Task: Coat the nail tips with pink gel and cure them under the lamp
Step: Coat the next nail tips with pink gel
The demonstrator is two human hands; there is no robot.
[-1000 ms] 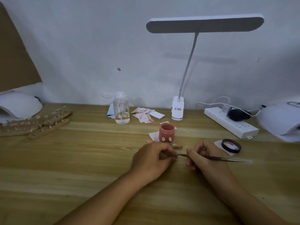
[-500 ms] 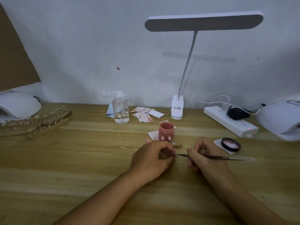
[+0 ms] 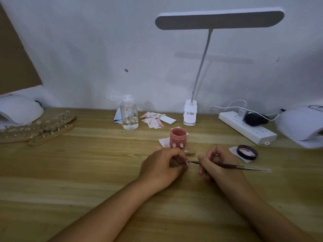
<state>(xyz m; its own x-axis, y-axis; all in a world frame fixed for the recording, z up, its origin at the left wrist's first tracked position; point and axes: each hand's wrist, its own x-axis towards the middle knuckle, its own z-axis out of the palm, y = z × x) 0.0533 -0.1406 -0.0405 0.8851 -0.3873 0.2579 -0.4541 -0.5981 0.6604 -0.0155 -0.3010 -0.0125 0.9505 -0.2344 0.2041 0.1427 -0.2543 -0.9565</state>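
Our left hand [image 3: 162, 165] pinches the nail tip [image 3: 187, 162]; our right hand [image 3: 215, 163] grips the brush [image 3: 229, 166], pointing left, bristles meeting the tip.

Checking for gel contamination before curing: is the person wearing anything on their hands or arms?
The left hand and right hand wear no gloves, and no ring, watch or bracelet shows. Both arms are bare down to the picture's edge, with no sleeve in view.

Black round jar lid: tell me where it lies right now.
In the head view, the black round jar lid lies on a white paper slip, right of centre, just beyond the right hand and in front of the white power strip.
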